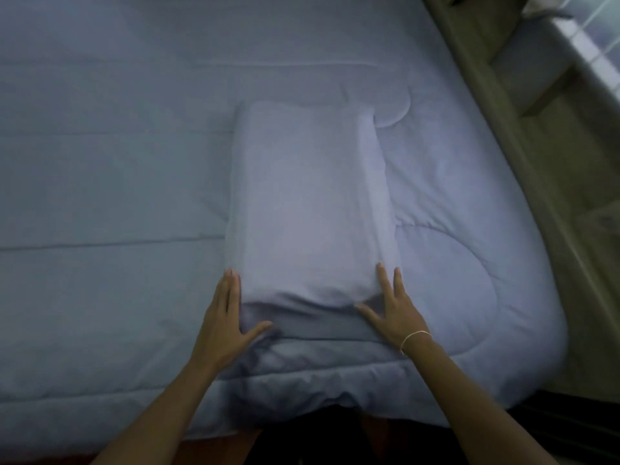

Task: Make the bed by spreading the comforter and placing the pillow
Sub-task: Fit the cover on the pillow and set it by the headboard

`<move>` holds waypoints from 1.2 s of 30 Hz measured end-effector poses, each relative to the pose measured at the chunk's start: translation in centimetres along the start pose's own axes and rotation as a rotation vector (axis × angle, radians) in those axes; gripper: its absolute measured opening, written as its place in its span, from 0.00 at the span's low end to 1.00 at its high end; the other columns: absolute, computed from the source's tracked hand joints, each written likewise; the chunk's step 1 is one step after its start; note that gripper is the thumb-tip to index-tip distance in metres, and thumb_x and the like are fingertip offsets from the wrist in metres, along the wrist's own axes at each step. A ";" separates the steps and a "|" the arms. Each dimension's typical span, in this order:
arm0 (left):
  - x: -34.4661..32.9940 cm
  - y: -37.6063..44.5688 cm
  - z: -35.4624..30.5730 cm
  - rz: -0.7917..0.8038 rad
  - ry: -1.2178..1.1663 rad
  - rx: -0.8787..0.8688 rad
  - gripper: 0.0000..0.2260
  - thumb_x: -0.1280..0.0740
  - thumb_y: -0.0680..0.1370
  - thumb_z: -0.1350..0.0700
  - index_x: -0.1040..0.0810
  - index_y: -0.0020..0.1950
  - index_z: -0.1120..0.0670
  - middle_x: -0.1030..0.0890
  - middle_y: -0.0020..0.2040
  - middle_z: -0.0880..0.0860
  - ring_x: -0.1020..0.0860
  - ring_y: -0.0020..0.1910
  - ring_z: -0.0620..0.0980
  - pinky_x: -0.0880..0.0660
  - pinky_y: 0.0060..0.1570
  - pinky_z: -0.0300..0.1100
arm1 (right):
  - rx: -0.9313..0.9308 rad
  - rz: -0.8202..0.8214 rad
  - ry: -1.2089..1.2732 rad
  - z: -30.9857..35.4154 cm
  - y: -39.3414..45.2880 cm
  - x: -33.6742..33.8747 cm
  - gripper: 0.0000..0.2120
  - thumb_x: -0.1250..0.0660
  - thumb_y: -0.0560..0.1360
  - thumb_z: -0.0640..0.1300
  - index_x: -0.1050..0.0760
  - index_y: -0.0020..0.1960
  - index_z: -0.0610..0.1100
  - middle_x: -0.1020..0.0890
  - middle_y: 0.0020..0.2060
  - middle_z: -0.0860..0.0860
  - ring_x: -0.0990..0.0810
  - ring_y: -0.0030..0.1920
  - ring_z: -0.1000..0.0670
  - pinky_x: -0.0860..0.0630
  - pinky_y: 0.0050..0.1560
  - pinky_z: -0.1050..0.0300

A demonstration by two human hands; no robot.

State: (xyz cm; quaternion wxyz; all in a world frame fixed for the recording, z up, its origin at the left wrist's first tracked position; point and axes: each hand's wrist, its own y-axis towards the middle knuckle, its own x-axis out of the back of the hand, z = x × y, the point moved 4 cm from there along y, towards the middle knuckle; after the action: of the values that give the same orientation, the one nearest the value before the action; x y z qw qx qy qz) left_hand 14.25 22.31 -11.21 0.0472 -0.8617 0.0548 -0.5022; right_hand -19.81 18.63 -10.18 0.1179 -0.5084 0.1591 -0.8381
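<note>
A pale blue-grey comforter [110,182] lies spread flat over the bed, with stitched quilting lines across it. On top of it, right of the middle, rests a pillow [308,203] in a matching case, lying lengthwise away from me. My left hand [224,317] presses flat against the pillow's near left corner, thumb out on the loose case end. My right hand [392,310] lies flat at the near right corner, fingers spread, a thin band on the wrist. Neither hand grips anything.
The bed's near edge [302,401] is just in front of my body. A tan wall or bed surround [496,105] runs along the right side. A bright window area [590,38] is at the top right, and dark floor [577,427] shows at the bottom right.
</note>
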 end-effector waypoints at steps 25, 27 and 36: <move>8.8 9.4 -1.2 -0.208 0.019 0.010 0.30 0.49 0.78 0.41 0.37 0.72 0.60 0.35 0.72 0.64 0.35 0.70 0.62 0.38 0.69 0.57 | -0.069 -0.216 -0.256 4.2 2.8 7.3 0.34 0.48 0.77 0.63 0.56 0.77 0.51 0.54 0.78 0.46 0.55 0.77 0.43 0.53 0.75 0.41; 8.7 14.1 -3.5 -0.162 0.048 0.041 0.29 0.46 0.80 0.42 0.43 0.75 0.57 0.44 0.76 0.63 0.44 0.74 0.62 0.44 0.71 0.58 | -0.023 -0.247 -0.228 7.2 6.8 8.6 0.33 0.49 0.77 0.64 0.55 0.77 0.52 0.52 0.78 0.47 0.54 0.77 0.42 0.53 0.75 0.41; 2.7 19.8 -0.8 0.007 0.191 0.104 0.31 0.54 0.78 0.35 0.57 0.77 0.46 0.59 0.78 0.51 0.56 0.76 0.58 0.53 0.71 0.63 | -0.013 -0.021 -0.218 7.3 19.6 5.1 0.28 0.56 0.77 0.66 0.61 0.74 0.63 0.60 0.77 0.57 0.59 0.77 0.46 0.55 0.73 0.33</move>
State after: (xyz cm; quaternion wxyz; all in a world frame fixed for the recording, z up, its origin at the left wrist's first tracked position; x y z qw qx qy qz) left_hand 13.93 2.35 -11.16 0.0878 -0.8062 0.0358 -0.5840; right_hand -14.95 -2.32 -10.46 0.1223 -0.5988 0.1452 -0.7781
